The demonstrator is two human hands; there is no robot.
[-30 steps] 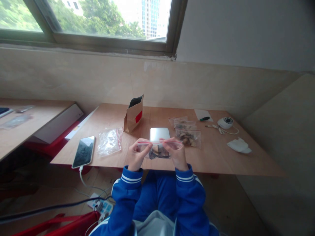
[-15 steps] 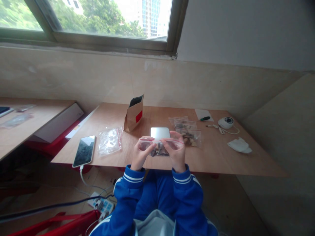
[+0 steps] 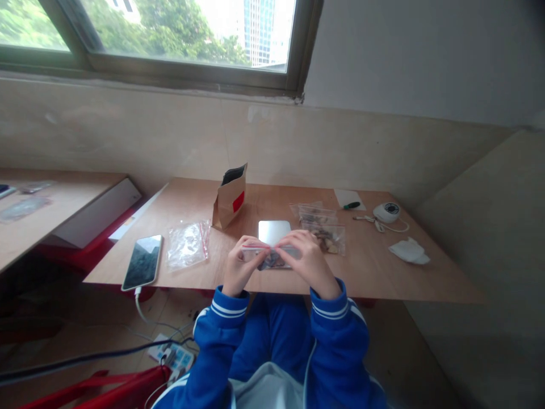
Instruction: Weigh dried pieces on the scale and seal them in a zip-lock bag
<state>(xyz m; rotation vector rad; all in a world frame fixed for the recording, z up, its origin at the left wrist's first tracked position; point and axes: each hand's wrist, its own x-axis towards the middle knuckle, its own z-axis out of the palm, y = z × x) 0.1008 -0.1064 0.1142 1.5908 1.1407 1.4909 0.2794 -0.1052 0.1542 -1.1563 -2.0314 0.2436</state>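
Note:
A small clear zip bag (image 3: 275, 262) with a red seal strip and dark bits inside is held up near the table's front edge. My left hand (image 3: 240, 263) pinches its top edge from the left, thumb and fingers at the strip. On the other side my right hand (image 3: 304, 255) pinches the same strip, its fingertips close to those of my left. Just behind the bag lies a flat silver scale-like device (image 3: 275, 230), partly covered by the bag and hands. Right of it are several filled zip bags (image 3: 332, 238) with brownish pieces.
An upright brown paper pouch (image 3: 230, 199) with a red label stands behind on the left. Clear plastic bags (image 3: 188, 244) and a phone (image 3: 143, 261) on a cable lie at left. To the right are a green-handled tool (image 3: 352, 205), a white camera (image 3: 386, 212) and a crumpled tissue (image 3: 409, 251).
My right hand has moved inward along the red strip, toward my left fingertips. The left hand keeps its pinch on the bag. The view has shifted slightly.

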